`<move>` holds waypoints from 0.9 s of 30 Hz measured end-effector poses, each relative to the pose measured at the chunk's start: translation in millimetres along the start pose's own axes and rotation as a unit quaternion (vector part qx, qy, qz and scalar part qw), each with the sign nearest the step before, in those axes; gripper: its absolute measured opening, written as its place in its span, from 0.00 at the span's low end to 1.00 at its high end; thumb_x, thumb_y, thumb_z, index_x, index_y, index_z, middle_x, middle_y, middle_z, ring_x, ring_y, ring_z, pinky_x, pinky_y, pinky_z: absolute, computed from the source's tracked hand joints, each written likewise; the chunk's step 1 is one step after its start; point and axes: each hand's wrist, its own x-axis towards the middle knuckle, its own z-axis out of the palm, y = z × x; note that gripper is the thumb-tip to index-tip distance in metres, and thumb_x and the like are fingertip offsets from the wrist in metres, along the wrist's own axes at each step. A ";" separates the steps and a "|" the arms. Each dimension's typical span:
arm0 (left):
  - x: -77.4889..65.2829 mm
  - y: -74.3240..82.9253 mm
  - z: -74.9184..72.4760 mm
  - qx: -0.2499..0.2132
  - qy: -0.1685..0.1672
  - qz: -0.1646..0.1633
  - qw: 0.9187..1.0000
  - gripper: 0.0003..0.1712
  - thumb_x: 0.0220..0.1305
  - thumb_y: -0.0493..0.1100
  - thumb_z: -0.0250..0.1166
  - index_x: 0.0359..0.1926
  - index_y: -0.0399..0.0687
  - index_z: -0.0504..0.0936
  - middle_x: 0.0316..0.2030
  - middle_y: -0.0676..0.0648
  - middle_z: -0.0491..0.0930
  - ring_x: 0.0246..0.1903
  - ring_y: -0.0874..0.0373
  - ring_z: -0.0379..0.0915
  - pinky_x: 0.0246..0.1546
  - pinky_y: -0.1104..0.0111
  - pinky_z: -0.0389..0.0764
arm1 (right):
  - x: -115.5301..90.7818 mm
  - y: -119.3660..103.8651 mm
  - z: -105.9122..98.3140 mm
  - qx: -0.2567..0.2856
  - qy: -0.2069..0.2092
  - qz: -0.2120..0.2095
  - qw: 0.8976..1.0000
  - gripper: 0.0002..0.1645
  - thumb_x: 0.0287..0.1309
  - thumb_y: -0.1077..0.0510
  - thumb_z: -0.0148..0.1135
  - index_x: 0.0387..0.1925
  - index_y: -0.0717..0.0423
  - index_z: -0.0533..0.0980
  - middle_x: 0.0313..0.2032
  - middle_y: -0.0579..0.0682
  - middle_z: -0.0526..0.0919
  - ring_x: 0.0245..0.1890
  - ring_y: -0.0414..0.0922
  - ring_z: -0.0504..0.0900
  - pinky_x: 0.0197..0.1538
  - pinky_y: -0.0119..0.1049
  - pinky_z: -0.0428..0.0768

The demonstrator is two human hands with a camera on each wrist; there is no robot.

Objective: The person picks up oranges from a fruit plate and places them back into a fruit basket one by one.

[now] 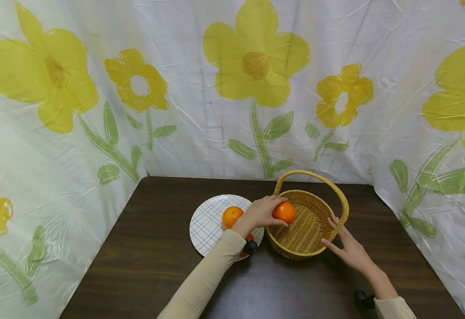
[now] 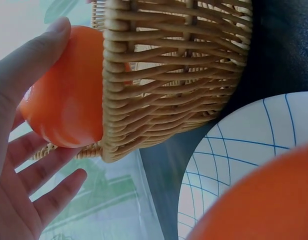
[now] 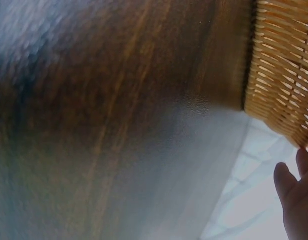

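In the head view my left hand (image 1: 262,212) holds a smooth orange-red tomato (image 1: 284,213) at the left rim of a round wicker basket (image 1: 302,221). The left wrist view shows thumb and fingers around the tomato (image 2: 69,90), which partly overlaps the basket's rim (image 2: 111,90). My right hand (image 1: 350,248) touches the basket's right side by the foot of its arched handle (image 1: 316,173), fingers fairly straight and spread. Left of the basket, a white plate with blue grid lines (image 1: 206,226) carries an orange (image 1: 232,217) and more red-orange fruit (image 1: 250,237), partly hidden by my left wrist.
A dark wood-grain table (image 1: 156,248) lies beneath everything. Behind and beside it hangs a white curtain (image 1: 184,133) printed with yellow flowers. The basket's tall handle arches above its opening. Dark wrist devices (image 1: 250,247) sit on both wrists.
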 end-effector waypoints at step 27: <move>7.2 4.7 23.1 0.038 -0.028 -0.013 0.999 0.44 0.47 0.64 0.69 0.64 0.56 0.67 0.58 0.52 0.72 0.53 0.57 0.70 0.46 0.65 0.76 | 0.1 0.0 1.4 0.002 0.012 -0.018 1.000 0.45 0.61 0.44 0.55 0.71 0.55 0.48 0.72 0.54 0.40 0.64 0.68 0.56 0.50 0.67 0.65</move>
